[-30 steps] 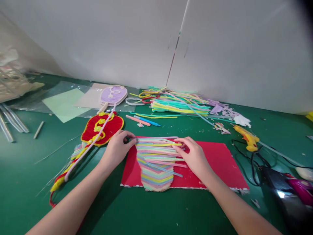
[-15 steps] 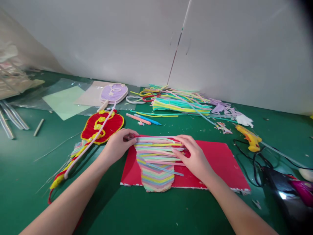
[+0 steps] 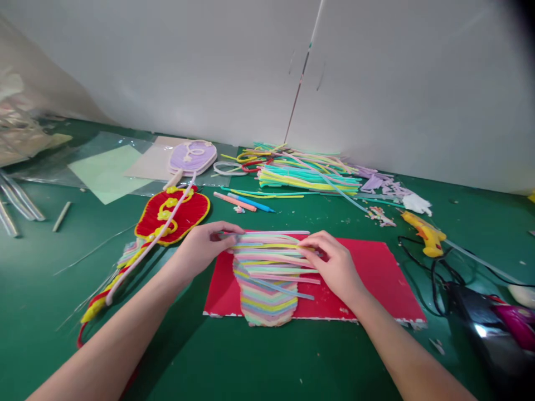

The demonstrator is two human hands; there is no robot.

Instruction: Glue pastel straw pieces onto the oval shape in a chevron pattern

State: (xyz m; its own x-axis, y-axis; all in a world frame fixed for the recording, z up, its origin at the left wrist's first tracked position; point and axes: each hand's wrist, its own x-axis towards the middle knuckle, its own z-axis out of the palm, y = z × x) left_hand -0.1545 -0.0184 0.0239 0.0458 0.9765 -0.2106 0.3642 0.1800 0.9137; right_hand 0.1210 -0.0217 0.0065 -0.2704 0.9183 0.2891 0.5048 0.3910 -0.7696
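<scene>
A striped panel of pastel pipe cleaners (image 3: 268,312) lies on a red board (image 3: 370,278), its lower stripes bent into V shapes. Across its upper part several loose pipe cleaners (image 3: 271,257) run side by side, their right ends reaching past the panel. My left hand (image 3: 203,248) is closed in a pinch at the left ends of the top strands. Thumb and fingertips of my right hand (image 3: 336,267) are pinched on a yellow pipe cleaner (image 3: 278,245) near its right end. The exact strand between my left fingertips is hidden.
Left of the board lies a red and yellow fan (image 3: 144,223), with a purple fan (image 3: 188,159) behind it. Bundled pipe cleaners (image 3: 309,177) and two pens (image 3: 251,203) are at the back. A yellow glue gun (image 3: 430,236) and its black cord are at right.
My right thumb and fingers have come together on the yellow pipe cleaner; they were more spread before. My left hand stays at the left ends. The view has shifted slightly.
</scene>
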